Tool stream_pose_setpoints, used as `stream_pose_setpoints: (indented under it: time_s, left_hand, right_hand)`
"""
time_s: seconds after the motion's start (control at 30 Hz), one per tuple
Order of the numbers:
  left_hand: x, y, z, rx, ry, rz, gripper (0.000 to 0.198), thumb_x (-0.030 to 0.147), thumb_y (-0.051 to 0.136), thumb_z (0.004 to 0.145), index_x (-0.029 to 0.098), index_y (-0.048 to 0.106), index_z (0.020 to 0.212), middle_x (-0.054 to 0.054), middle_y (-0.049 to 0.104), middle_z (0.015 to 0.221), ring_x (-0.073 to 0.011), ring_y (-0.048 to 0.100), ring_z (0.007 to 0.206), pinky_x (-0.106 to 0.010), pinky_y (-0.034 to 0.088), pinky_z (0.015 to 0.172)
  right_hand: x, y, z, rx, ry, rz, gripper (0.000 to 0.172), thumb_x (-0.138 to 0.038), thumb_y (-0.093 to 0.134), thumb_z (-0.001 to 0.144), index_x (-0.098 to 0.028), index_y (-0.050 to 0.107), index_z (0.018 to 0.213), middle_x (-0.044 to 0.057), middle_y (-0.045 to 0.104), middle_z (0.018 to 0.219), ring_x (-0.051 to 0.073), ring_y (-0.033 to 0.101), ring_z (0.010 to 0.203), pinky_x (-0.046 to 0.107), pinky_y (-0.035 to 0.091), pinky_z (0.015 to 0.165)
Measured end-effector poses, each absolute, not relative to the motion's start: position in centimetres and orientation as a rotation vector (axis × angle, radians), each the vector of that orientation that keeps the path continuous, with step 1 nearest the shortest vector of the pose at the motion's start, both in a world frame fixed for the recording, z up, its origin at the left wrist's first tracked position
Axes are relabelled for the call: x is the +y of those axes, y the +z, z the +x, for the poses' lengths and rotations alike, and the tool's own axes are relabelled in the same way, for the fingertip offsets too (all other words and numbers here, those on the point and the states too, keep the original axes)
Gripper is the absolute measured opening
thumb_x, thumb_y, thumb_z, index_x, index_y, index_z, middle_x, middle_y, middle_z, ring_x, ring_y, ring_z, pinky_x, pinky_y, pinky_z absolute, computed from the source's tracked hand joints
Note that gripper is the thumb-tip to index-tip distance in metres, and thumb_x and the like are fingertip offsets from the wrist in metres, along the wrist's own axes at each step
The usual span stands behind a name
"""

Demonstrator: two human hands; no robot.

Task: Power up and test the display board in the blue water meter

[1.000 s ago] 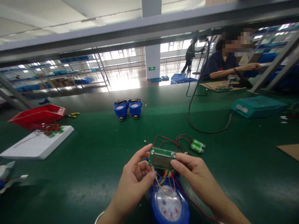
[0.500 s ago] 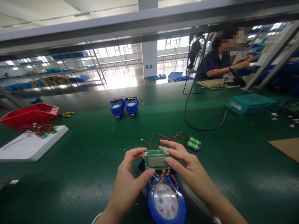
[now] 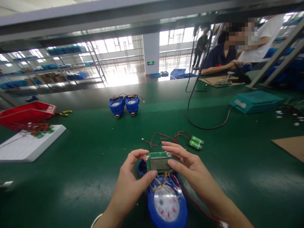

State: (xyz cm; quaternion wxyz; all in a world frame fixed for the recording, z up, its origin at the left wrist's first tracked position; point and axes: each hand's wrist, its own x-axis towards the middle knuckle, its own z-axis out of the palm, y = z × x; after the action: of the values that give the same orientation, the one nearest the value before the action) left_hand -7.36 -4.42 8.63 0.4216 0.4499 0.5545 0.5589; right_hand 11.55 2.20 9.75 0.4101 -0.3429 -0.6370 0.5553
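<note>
From afar, I had the left hand (image 3: 130, 182) and right hand (image 3: 196, 171) clamped on a circuit board (image 3: 159, 164) at twelve o'clock on the blue meter (image 3: 166, 205), wires (image 3: 165, 174) attached, seating, half-hidden, apparently unfinished.

Surface (image 3: 95, 139): green. Board (image 3: 158, 161): green, with a dark grey screen (image 3: 158, 164). Near meter (image 3: 167, 199): blue, its white dial (image 3: 166, 204) marked with red pointers (image 3: 168, 214). Wires (image 3: 165, 174) below the board: yellow, red, white. Far meters (image 3: 117, 109): blue, brass-coloured outlets (image 3: 117, 116). Batteries (image 3: 195, 145): green and white. Left: red bin (image 3: 26, 115), white tray (image 3: 45, 142), yellow-handled pliers (image 3: 66, 112). Right: teal box (image 3: 257, 102), black cable (image 3: 206, 128), brown cardboard (image 3: 289, 147).
</note>
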Motion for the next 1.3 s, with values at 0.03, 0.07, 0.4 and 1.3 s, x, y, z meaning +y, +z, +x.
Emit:
stream_pose_setpoints:
  time_s: [0.03,0.07,0.4,1.3]
  left_hand:
    - [-4.5,8.7,-7.3,1.383,1.391,1.125,0.051,0.034,0.083,0.073,0.024,0.058,0.116,-0.004,0.064,0.109,-0.0199,0.057,0.104,-0.024,0.047,0.088]
    - [-4.5,8.7,-7.3,1.377,1.380,1.126,0.051,0.034,0.082,0.074,0.023,0.057,0.117,-0.004,0.063,0.109,-0.0198,0.057,0.104,-0.025,0.046,0.089]
    - [-4.4,8.0,-7.6,1.419,1.214,1.185,0.042,0.043,0.071,0.082,0.027,0.051,0.116,-0.004,0.054,0.118,-0.0241,0.053,0.109,-0.038,0.041,0.097]
    - [-3.3,7.9,-6.6,1.247,1.200,0.830,0.057,0.033,0.077,0.073,0.020,0.051,0.122,-0.009,0.067,0.114,-0.0270,0.064,0.103,-0.036,0.051,0.089]
  right_hand:
    - [2.2,9.7,11.5,-1.593,1.412,-0.860,0.031,-0.041,0.070,0.087,-0.030,0.072,0.117,0.007,0.060,0.136,0.030,0.052,0.128,0.054,0.035,0.114]
    - [2.2,9.6,11.6,-1.583,1.426,-0.859,0.031,-0.041,0.070,0.087,-0.030,0.072,0.116,0.007,0.060,0.135,0.030,0.052,0.128,0.054,0.034,0.115]
    - [2.8,8.0,11.8,-1.560,1.501,-0.942,0.023,-0.041,0.072,0.085,-0.033,0.074,0.106,0.003,0.053,0.142,0.030,0.050,0.130,0.052,0.034,0.113]
    - [3.9,7.1,12.7,-1.314,1.667,-0.964,0.048,-0.044,0.083,0.074,-0.023,0.068,0.115,0.009,0.066,0.124,0.027,0.060,0.116,0.040,0.047,0.101]
